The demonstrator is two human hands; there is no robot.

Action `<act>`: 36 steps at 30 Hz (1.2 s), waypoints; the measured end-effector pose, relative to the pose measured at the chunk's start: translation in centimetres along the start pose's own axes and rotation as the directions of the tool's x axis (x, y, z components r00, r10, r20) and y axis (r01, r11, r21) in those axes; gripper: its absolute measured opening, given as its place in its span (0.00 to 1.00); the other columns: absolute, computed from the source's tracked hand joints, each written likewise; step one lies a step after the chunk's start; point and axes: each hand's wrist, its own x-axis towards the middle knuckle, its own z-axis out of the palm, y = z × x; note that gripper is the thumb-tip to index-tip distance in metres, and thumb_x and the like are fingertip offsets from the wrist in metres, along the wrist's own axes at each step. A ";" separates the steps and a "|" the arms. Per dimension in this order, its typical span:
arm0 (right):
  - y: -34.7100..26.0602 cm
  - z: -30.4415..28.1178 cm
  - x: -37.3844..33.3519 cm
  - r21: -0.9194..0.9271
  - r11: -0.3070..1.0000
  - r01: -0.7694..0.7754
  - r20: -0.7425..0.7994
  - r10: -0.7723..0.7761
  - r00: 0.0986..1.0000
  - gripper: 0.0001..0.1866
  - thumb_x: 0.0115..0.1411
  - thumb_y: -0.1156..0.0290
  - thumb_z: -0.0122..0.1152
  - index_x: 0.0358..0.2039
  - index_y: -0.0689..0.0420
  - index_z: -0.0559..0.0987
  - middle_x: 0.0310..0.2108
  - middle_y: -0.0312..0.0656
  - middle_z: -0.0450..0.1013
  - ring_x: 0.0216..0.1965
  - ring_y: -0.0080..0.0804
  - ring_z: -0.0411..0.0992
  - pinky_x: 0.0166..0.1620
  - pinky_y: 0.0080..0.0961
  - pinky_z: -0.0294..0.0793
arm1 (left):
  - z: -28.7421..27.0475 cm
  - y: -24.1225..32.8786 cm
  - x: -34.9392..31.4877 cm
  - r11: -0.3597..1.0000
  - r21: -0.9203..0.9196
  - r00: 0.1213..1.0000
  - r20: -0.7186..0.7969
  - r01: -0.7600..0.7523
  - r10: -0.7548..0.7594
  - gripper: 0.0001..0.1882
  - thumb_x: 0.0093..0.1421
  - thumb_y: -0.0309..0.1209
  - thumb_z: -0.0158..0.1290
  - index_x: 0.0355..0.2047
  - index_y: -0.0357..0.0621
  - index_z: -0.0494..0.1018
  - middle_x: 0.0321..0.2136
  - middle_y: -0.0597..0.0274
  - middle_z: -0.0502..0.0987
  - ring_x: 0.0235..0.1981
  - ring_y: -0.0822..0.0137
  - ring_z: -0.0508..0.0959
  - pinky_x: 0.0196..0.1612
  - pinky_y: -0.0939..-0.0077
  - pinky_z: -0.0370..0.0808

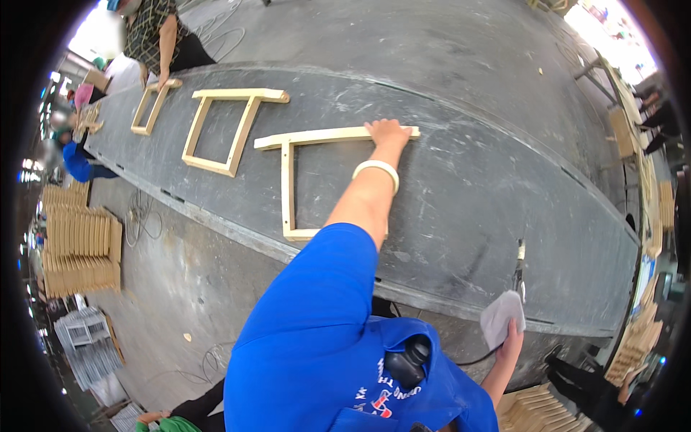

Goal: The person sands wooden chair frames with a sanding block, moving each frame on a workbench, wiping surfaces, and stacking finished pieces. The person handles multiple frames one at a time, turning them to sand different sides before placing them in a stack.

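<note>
My left hand (389, 134) reaches out over the dark table and is closed over the right end of the long bar of a pale wooden frame (287, 180). A cream bangle (377, 167) circles that wrist. My forearm and blue sleeve hide part of the frame's near side. At the lower right, my right hand (512, 341) is closed on a pale, whitish sheet (500, 317), whose material I cannot make out. Just beyond the sheet is a slim dark tool (519, 270) with a light-coloured tip; a black hose runs up beside the hand. Whether the hand holds this tool too is hidden.
The long dark table (461, 201) carries two more wooden frames (234, 137) (147, 111) to the left. Another person (155, 36) touches the farthest one across the table. Stacked wooden parts (83, 241) stand on the floor at left. A green-sleeved person (173, 423) is at lower left.
</note>
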 end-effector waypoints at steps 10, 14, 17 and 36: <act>-2.5 16.2 -7.5 -0.156 0.983 0.100 0.179 -0.071 0.981 0.23 0.60 0.68 0.60 0.53 0.66 0.69 0.48 0.45 0.71 0.49 0.33 0.69 0.54 0.29 0.65 | -1.9 -13.5 3.2 0.982 -0.123 0.960 -0.256 -0.146 0.111 0.15 0.59 0.43 0.47 0.35 0.49 0.77 0.44 0.55 0.75 0.50 0.51 0.68 0.53 0.43 0.59; -4.6 23.1 -8.0 -0.300 0.940 0.162 0.363 -0.044 0.931 0.21 0.58 0.70 0.60 0.49 0.67 0.72 0.44 0.43 0.74 0.46 0.30 0.71 0.51 0.27 0.67 | -3.6 -28.5 2.0 0.940 -0.234 0.679 -0.649 0.250 -0.343 0.26 0.53 0.46 0.57 0.51 0.52 0.69 0.56 0.52 0.63 0.60 0.47 0.57 0.59 0.40 0.53; -6.2 28.4 -8.5 -0.402 0.888 0.224 0.518 0.018 0.855 0.19 0.57 0.70 0.60 0.47 0.67 0.74 0.41 0.41 0.75 0.43 0.27 0.71 0.48 0.25 0.69 | -1.8 -36.1 1.7 0.676 -0.694 0.803 -0.243 0.248 -0.544 0.26 0.54 0.48 0.57 0.51 0.49 0.71 0.51 0.50 0.69 0.54 0.51 0.67 0.56 0.56 0.63; -6.8 34.3 -12.8 -0.437 0.805 0.400 0.715 0.041 0.698 0.18 0.59 0.64 0.60 0.48 0.58 0.75 0.38 0.42 0.76 0.41 0.26 0.72 0.46 0.26 0.71 | -14.7 -15.8 -6.3 -0.422 -0.689 0.802 0.432 0.589 0.413 0.25 0.69 0.52 0.32 0.32 0.44 0.68 0.24 0.61 0.70 0.27 0.62 0.72 0.37 0.55 0.76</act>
